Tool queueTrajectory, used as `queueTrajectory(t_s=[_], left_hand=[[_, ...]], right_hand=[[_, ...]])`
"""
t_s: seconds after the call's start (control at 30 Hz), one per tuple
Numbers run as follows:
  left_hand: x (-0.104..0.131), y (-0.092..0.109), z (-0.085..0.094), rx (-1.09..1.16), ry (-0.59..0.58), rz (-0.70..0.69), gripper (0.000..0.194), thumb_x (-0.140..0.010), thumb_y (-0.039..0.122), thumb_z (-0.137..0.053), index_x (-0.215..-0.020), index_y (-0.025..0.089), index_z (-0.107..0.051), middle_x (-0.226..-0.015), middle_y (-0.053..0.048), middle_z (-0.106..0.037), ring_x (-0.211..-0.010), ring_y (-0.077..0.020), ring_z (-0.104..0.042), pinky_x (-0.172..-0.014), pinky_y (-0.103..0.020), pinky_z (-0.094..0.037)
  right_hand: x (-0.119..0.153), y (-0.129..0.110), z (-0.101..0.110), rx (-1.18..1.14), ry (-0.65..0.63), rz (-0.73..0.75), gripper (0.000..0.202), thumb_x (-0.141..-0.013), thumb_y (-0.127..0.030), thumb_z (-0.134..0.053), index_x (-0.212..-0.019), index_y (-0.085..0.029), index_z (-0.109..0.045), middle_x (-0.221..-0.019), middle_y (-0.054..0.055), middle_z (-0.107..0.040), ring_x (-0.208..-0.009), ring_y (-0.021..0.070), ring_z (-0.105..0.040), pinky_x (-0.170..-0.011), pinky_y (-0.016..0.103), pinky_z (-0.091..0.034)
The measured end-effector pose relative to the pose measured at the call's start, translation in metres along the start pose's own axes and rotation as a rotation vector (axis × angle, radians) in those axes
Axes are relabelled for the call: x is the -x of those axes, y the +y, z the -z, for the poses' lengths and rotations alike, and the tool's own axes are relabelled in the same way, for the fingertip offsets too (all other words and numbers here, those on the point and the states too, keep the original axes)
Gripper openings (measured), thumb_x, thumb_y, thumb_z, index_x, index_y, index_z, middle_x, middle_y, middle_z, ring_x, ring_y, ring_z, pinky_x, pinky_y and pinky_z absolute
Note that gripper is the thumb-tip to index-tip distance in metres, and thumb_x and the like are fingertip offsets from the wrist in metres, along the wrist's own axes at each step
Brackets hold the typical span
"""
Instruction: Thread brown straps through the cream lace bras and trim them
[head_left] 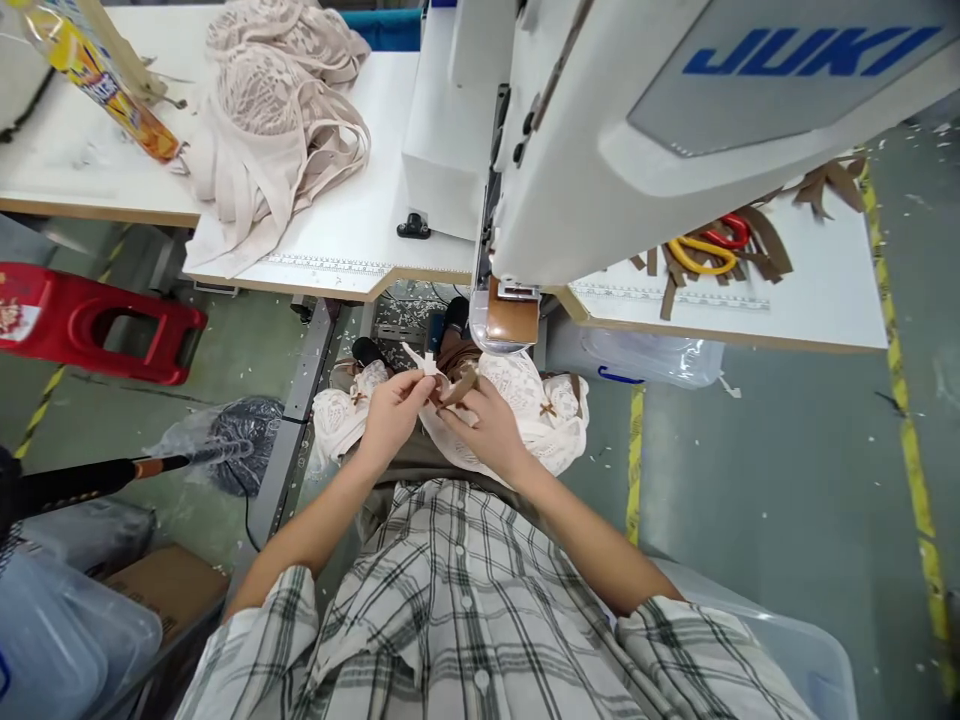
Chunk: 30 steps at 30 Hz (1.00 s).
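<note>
While green floor (720, 480) marked with yellow tape and flecked with scraps spreads below, one white counter (352, 255) with a ruler along its edge carries one JUKI sewing machine (600, 180). Seated before it is one person in a plaid shirt (450, 600). One heap of pale lace fabric (262, 90) rests on the counter, left of the machine; one red plastic stool (56, 320) stands below at far left. Across the person's lap lies white lace fabric (517, 385), its long axis running left to right. One orange drink bottle (105, 90) is beside the heap. Over the lap, the left hand (394, 415) pinches a pale strap (417, 358), its free end pointing toward the counter; the right hand (487, 420) grips one brown strip (460, 387), slanting up to the right. Scissor handles (703, 258), one yellow loop and one red, sit among brown scraps (769, 245). Smallest are two brown bows (549, 410) on the lap fabric.
</note>
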<state>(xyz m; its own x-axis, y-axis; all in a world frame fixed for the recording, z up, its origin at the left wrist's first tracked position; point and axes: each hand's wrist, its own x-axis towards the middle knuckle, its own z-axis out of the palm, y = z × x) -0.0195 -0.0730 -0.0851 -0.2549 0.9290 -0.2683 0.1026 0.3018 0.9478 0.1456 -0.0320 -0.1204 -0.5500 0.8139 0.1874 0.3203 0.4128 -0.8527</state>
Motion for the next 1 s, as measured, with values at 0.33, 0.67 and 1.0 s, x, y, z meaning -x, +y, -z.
queueTrajectory(t_s=[0.33,0.67,1.0], left_hand=[[0.012,0.02,-0.012,0.097,-0.063,0.046,0.031,-0.089,0.045,-0.059,-0.095,0.016,-0.069,-0.082,-0.004,-0.07,-0.077,-0.0157,-0.065,-0.073,-0.027,-0.056],[-0.006,0.016,-0.025,-0.001,-0.115,0.061,0.033,-0.09,0.049,-0.06,-0.079,0.018,-0.059,-0.066,0.003,-0.053,-0.059,-0.0098,-0.049,-0.057,-0.021,-0.045],[-0.002,0.028,-0.034,-0.201,-0.231,-0.008,0.053,-0.081,0.069,-0.056,-0.069,0.019,-0.061,-0.052,0.002,-0.045,-0.05,-0.0133,-0.041,-0.049,-0.025,-0.033]], right_hand=[[-0.017,-0.006,0.028,0.115,0.089,0.017,0.028,-0.096,-0.037,-0.055,-0.116,-0.026,-0.071,-0.106,0.007,-0.069,-0.086,0.0178,-0.066,-0.076,0.031,-0.057],[-0.016,0.022,0.049,0.237,-0.006,0.234,0.028,-0.099,-0.036,-0.048,-0.104,-0.027,-0.074,-0.101,0.003,-0.075,-0.095,0.0161,-0.069,-0.084,0.029,-0.055],[-0.148,0.113,0.299,0.929,0.036,-0.415,0.041,-0.091,-0.011,-0.046,-0.131,-0.005,-0.055,-0.125,0.023,-0.061,-0.119,0.0292,-0.055,-0.101,0.04,-0.042]])
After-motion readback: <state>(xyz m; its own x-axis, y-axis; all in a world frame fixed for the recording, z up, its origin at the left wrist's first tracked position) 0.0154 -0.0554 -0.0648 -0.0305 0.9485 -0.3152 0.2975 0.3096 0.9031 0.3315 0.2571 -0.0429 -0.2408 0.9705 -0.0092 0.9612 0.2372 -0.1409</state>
